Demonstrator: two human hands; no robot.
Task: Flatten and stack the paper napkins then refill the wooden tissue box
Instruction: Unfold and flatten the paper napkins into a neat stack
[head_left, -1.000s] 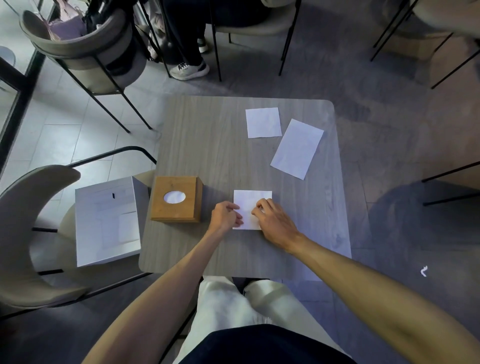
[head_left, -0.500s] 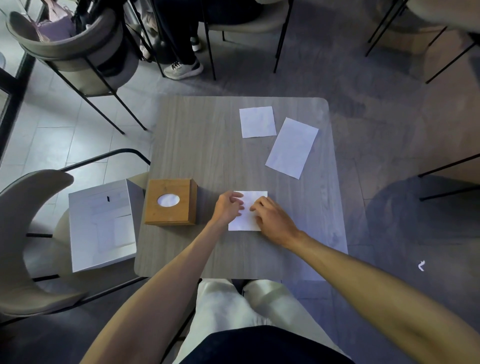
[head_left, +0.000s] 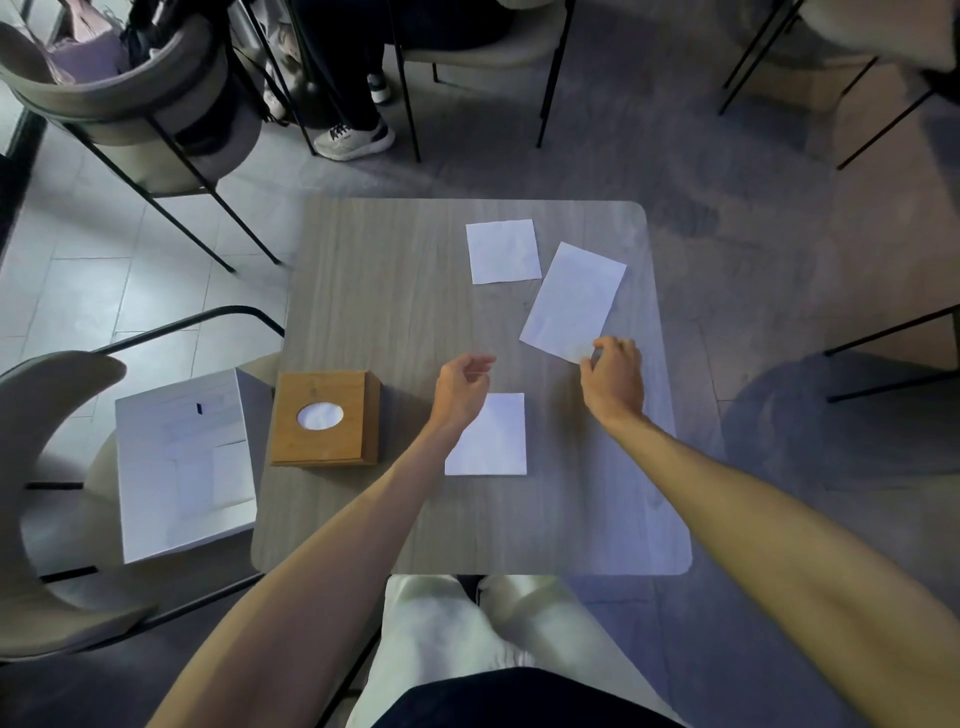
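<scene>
Three white paper napkins lie on the grey table (head_left: 374, 291). A folded one (head_left: 493, 441) rests flat near me, partly under my left wrist. A small square napkin (head_left: 503, 251) sits at the far side, and a longer tilted napkin (head_left: 574, 301) lies to its right. My right hand (head_left: 613, 376) pinches the near corner of the long napkin. Just above the near napkin, my left hand (head_left: 462, 387) hovers with loosely curled fingers and holds nothing. The wooden tissue box (head_left: 324, 418), with an oval opening showing white paper, stands left of my hands.
A white cardboard box (head_left: 182, 462) rests on the chair (head_left: 47, 467) to my left. More chairs stand beyond the table, and a seated person's legs and sneaker (head_left: 353, 137) are at the far side. My lap is at the table's near edge.
Both hands have left the near folded napkin, which now lies flat. My right hand reached forward and right to the long napkin's corner; my left hand lifted slightly forward.
</scene>
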